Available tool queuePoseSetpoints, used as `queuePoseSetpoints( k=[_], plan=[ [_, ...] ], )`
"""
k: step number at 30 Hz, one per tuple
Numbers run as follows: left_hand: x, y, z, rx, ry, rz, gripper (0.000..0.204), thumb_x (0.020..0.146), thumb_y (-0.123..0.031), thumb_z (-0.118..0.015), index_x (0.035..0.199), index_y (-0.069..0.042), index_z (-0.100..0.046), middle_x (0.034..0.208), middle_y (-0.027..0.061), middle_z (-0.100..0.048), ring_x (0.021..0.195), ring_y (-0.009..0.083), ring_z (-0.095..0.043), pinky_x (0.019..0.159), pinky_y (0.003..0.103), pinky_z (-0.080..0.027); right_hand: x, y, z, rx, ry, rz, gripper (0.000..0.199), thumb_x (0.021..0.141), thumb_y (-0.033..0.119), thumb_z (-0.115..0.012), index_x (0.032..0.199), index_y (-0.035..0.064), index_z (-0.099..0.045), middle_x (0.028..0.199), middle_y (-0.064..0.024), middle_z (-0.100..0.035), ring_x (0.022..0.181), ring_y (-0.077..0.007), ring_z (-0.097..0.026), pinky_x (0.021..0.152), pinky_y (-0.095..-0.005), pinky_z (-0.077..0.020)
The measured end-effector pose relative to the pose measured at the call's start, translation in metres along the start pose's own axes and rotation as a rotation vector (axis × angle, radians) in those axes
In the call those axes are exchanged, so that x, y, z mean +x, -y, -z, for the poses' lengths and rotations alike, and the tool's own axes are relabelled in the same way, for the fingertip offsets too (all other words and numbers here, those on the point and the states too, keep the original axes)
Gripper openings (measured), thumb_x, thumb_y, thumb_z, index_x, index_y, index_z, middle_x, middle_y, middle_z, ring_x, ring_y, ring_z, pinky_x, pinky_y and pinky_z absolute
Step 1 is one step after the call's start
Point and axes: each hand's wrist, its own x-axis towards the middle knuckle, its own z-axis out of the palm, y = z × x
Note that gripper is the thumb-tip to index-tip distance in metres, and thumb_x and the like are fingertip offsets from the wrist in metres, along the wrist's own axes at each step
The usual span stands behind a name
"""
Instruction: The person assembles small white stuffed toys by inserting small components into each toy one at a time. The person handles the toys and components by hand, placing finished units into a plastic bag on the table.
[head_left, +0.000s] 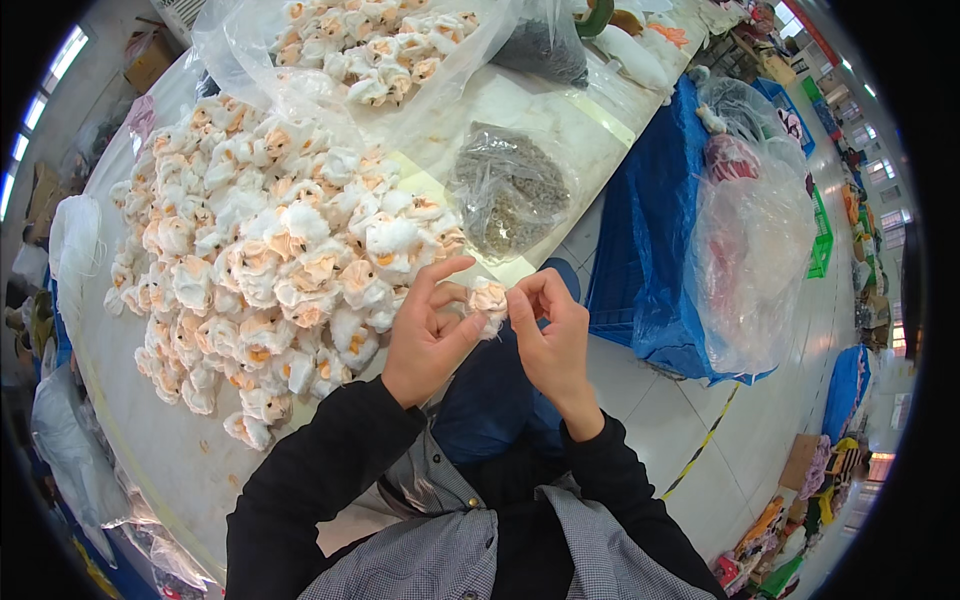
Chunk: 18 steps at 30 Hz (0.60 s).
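Note:
Between my hands, just off the table's edge and above my lap, is a small fluffy white and peach plush piece (488,303). My left hand (428,335) grips it from the left with thumb and fingers. On its other side, my right hand (552,345) has thumb and forefinger pinched together against the piece. Whether something tiny sits in that pinch is too small to make out. A large heap of similar plush pieces (270,250), several with small black and orange parts, lies to the left of my left hand.
Beyond my hands, a clear bag of small dark parts (510,190) rests on the white table (205,470). Another clear bag (375,45) with plush pieces lies at the back, beside a dark grey bag (545,50). A blue-lined bin (645,235) holding plastic-wrapped goods stands right.

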Motion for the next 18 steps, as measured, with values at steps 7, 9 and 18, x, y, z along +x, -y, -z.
queuePoseSetpoints(
  k=[7,9,18],
  plan=[
    [0.0001,0.0,-0.0055,0.001,-0.065,-0.024,0.061,0.098,0.001,-0.07,0.152,-0.006,-0.043,0.113,0.0079,-0.061,0.063,-0.0027,-0.048,0.056,0.015,-0.037,-0.0076,0.0029,0.0016,-0.325,-0.127,0.361,0.012,0.09,0.005,-0.08,0.096,0.0025,-0.071,0.088,-0.0093,-0.07,0.072,-0.0215,-0.066,0.065,-0.033,-0.0536],
    [-0.0005,0.0026,-0.0059,0.019,-0.084,-0.032,0.06,0.097,0.001,-0.07,0.151,-0.006,-0.044,0.111,0.0069,-0.061,0.062,-0.0027,-0.047,0.055,0.016,-0.036,-0.0056,0.0037,0.0031,-0.404,-0.096,0.552,0.016,0.084,0.003,-0.082,0.097,0.0035,-0.073,0.091,-0.0098,-0.071,0.078,-0.0277,-0.067,0.068,-0.0362,-0.0547],
    [-0.0077,0.0027,-0.0038,0.518,-0.076,-0.239,0.042,0.092,0.004,-0.073,0.133,-0.005,-0.066,0.105,-0.0002,-0.063,0.059,0.0001,-0.04,0.053,0.021,-0.03,-0.0105,-0.0015,-0.0016,-0.342,-0.015,0.344,0.011,0.088,0.005,-0.079,0.097,0.0024,-0.073,0.086,-0.0102,-0.07,0.079,-0.0269,-0.067,0.068,-0.0356,-0.0536]
  ],
)
